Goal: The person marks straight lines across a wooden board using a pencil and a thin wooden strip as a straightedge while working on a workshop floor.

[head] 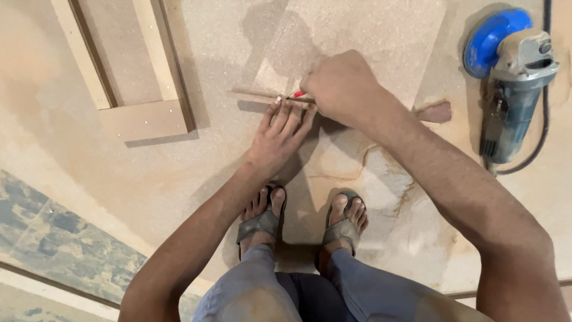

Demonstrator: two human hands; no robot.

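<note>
To your upper right, a blue-and-grey angle grinder (512, 77) lies on the dusty floor (71, 119), its black cable (543, 128) curving along its right side. At upper left you see a wooden frame (134, 65) of pale strips lying flat. Below you, your feet rest in grey sandals (262, 222). A patterned blue-grey tile (56, 238) fills the lower left corner.

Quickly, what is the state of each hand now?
Left hand: open, fingers flat on the thin wooden strip.
Right hand: closed, grip on a red pencil.
</note>
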